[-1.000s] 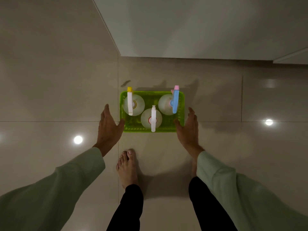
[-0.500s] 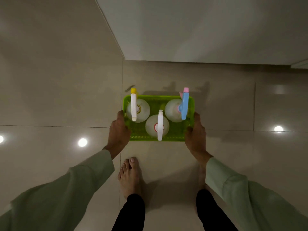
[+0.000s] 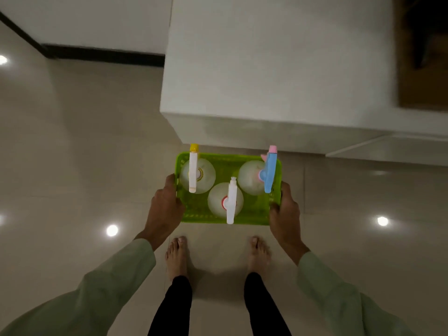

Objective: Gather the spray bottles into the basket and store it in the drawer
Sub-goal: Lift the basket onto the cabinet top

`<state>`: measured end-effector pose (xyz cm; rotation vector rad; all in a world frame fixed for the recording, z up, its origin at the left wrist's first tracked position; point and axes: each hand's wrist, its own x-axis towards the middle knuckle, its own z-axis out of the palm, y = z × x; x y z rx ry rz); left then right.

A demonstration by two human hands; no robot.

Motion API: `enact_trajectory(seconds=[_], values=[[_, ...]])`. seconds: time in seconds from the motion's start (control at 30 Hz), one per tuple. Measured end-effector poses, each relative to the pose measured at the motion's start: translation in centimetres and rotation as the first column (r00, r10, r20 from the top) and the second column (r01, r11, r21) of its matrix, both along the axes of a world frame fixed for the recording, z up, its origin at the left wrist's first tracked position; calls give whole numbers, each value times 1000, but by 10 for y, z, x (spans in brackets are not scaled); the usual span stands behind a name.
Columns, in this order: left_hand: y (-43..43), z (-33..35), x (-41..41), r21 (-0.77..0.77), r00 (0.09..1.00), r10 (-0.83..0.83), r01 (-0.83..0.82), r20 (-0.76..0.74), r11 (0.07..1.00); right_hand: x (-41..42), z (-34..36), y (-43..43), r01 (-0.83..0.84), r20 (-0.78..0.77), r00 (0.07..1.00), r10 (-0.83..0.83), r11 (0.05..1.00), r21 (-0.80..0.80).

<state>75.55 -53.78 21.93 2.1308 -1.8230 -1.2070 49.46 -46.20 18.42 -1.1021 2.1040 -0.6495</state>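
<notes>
A bright green plastic basket (image 3: 252, 218) is held in the air above the tiled floor, in front of my feet. My left hand (image 3: 164, 207) grips its left side and my right hand (image 3: 284, 209) grips its right side. Three clear spray bottles stand upright inside: one with a white trigger and yellow nozzle (image 3: 193, 172) at the back left, one with a blue trigger and pink nozzle (image 3: 269, 170) at the back right, and one with an all-white trigger (image 3: 231, 201) at the front middle.
A white cabinet block (image 3: 278, 76) rises just beyond the basket, with a drawer front edge (image 3: 388, 149) at its lower right. A dark opening (image 3: 424, 52) shows at the top right. Glossy floor tiles (image 3: 72, 154) spread to the left, with a black skirting (image 3: 101, 53).
Both hands closed on the basket's sides and lifted it off the floor. I have stood up, so the cabinet top now shows and both feet are side by side.
</notes>
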Motion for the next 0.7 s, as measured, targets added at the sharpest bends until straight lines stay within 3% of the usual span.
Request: enact_trajectory(seconds=[0.33, 0.53, 0.7], values=[[-70, 132, -53, -60, 997, 23, -28, -80, 998, -74, 153, -81, -50, -70, 996, 47, 998, -39], [-135, 145, -84, -110, 1000, 1, -2, -10, 994, -103, 160, -144, -29, -87, 996, 27, 999, -18], [-185, 135, -101, -39, 999, 22, -23, -29, 999, -121, 147, -194, -30, -70, 997, 33, 999, 38]])
